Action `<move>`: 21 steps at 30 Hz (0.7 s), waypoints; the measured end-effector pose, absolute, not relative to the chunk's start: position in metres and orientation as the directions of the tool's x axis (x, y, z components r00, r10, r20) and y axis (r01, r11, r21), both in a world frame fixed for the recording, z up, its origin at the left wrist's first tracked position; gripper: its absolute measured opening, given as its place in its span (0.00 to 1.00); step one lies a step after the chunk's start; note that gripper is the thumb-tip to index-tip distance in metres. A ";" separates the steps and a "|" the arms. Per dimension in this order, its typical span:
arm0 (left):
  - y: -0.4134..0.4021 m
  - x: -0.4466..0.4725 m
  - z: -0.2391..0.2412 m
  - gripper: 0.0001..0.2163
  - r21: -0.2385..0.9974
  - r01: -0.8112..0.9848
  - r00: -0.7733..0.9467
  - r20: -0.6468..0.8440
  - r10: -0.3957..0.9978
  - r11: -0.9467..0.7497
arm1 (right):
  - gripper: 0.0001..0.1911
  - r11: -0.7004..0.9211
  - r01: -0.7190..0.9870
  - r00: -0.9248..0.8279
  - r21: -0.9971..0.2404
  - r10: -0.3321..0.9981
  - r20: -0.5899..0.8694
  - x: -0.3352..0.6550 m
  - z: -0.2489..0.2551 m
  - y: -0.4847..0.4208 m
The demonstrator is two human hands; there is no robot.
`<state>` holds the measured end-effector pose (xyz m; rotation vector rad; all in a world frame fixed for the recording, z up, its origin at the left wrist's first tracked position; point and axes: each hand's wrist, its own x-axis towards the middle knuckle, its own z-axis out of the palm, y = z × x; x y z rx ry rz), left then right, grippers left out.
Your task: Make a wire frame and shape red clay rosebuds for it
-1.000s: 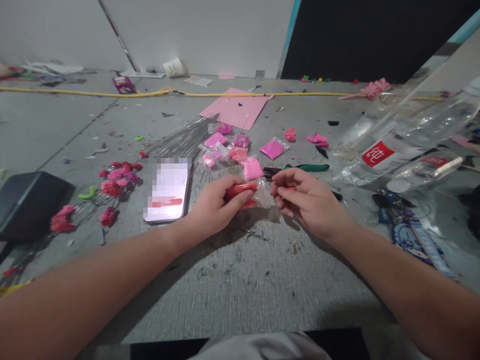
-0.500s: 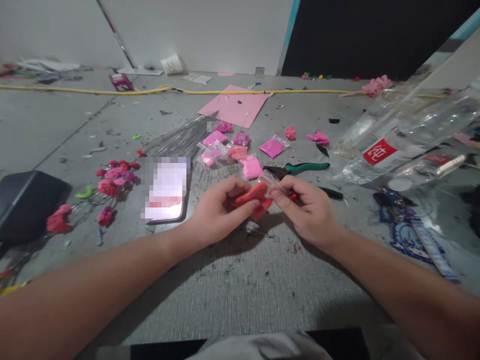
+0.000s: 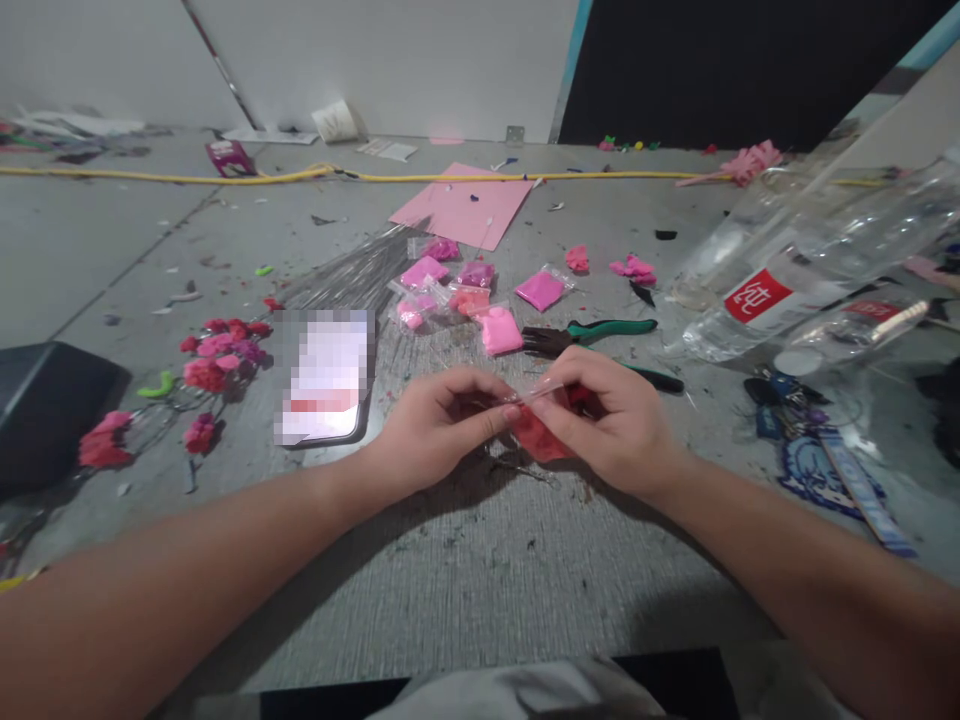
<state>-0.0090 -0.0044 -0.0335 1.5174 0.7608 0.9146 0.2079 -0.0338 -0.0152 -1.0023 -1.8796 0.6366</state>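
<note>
A: Starting at the left edge of the grey tabletop (image 3: 465, 600). Seeing what?
B: Noting a dark, blocky object (image 3: 56, 415), then red and pink flower-like clusters (image 3: 204, 376) on thin wire, then a flat phone (image 3: 326, 375). Fanned out behind the phone: thin silver wires (image 3: 360, 265).
A: And mid-tabletop?
B: Pinching, with the left hand (image 3: 442, 425), the upper rim of a clear plastic bag of soft red material (image 3: 541, 440). Gripping the same bag from the other side with the right hand (image 3: 619, 425). Cannot tell whether resting on the tabletop. Scattered beyond, toward the far edge: small pink and magenta packets (image 3: 476, 275); just behind the right hand, green-handled pliers (image 3: 592, 329).
A: Toward the right edge?
B: Logging clear plastic bottles (image 3: 757, 300) with red-and-white labels; nearer the near right corner, a flat blue charm (image 3: 814, 475).
</note>
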 end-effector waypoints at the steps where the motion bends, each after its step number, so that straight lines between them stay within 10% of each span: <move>1: -0.005 -0.009 -0.034 0.05 0.988 -0.015 0.492 0.139 0.860 -0.151 | 0.01 0.545 0.382 -0.282 -0.746 0.838 0.467 0.208 -0.015 -0.034; 21: -0.010 -0.013 -0.023 0.05 0.876 0.098 0.523 0.358 0.773 -0.472 | 0.12 0.493 0.269 -0.223 -0.827 0.868 0.444 0.205 -0.011 -0.039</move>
